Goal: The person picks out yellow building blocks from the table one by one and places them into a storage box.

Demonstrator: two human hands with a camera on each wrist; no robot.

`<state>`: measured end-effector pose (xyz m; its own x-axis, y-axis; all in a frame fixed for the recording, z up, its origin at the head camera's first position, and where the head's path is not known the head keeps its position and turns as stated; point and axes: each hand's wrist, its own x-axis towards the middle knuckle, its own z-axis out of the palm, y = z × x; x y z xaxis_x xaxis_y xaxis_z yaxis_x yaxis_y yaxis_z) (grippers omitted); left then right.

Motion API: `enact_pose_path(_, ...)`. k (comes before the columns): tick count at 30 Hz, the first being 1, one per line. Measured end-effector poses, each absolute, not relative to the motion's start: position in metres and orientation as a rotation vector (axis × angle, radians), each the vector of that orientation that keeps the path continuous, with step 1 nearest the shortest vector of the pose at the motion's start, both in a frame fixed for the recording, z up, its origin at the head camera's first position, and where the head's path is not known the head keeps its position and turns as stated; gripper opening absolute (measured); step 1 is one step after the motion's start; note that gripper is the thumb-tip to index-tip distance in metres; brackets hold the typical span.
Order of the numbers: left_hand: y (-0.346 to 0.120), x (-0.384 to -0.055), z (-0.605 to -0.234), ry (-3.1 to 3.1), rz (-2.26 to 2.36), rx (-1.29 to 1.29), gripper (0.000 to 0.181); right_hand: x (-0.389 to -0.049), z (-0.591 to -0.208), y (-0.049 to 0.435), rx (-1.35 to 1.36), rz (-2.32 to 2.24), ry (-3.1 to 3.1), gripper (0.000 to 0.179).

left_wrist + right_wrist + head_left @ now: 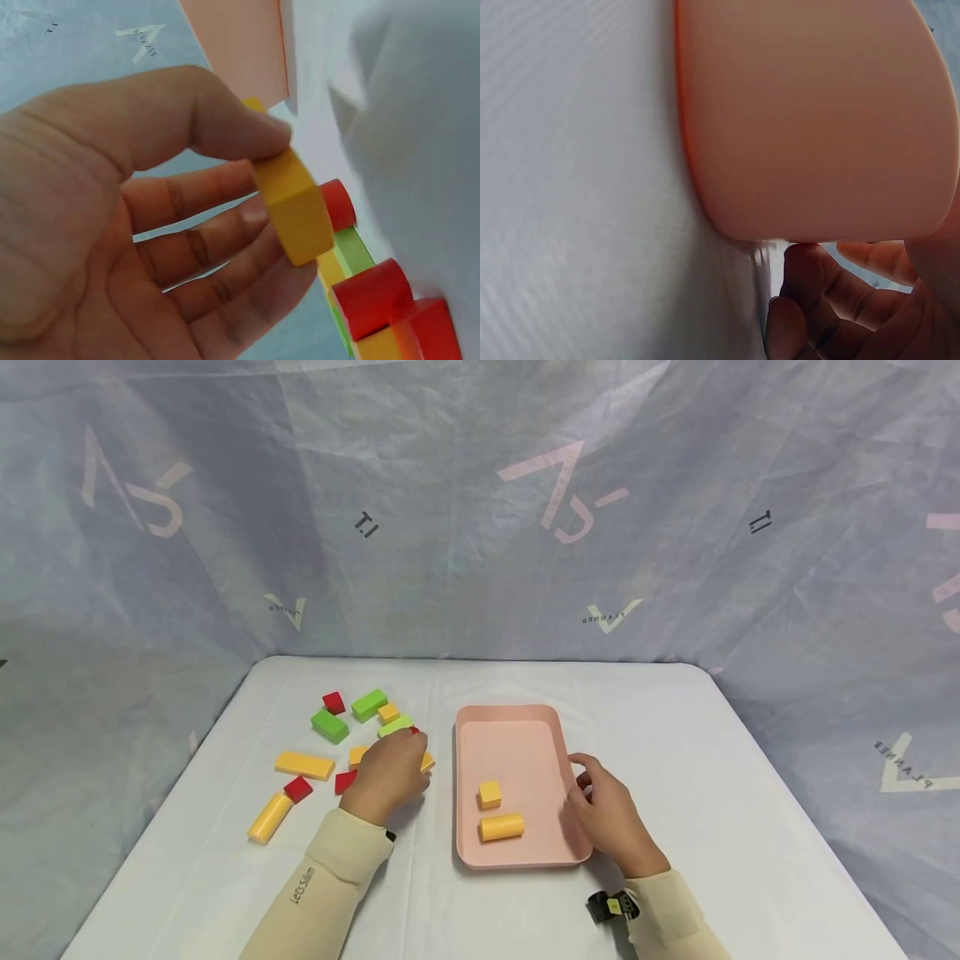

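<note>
My left hand (390, 774) pinches a yellow block (298, 206) between thumb and fingers, over the group of blocks on the left. In the head view that hand mostly covers the block. My right hand (611, 810) holds the right side of a pink tray (510, 743), thumb at its rim; the right wrist view shows the other fingers (855, 296) curled beside its outer wall. Inside the tray, toward the near left, lie a yellow cube (490, 794) and a yellow cylinder (502, 827).
Left of the tray, green blocks (330, 725), red pieces (297, 789), a flat yellow block (304, 766) and a long yellow piece (267, 817) are scattered over the white tabletop (660, 735). Grey printed cloth (450, 568) hangs behind and at the sides.
</note>
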<state>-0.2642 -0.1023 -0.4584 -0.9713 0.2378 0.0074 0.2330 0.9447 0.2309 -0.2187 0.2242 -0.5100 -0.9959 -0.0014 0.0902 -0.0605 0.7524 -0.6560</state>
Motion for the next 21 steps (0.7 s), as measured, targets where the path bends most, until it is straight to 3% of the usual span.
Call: enact_pose_path(21, -0.084, -0.259, -0.448, 3.262, 0.437, 0.539, 0.018, -0.218, -0.507, 0.225, 0.057, 1.09, -2.848, 0.051)
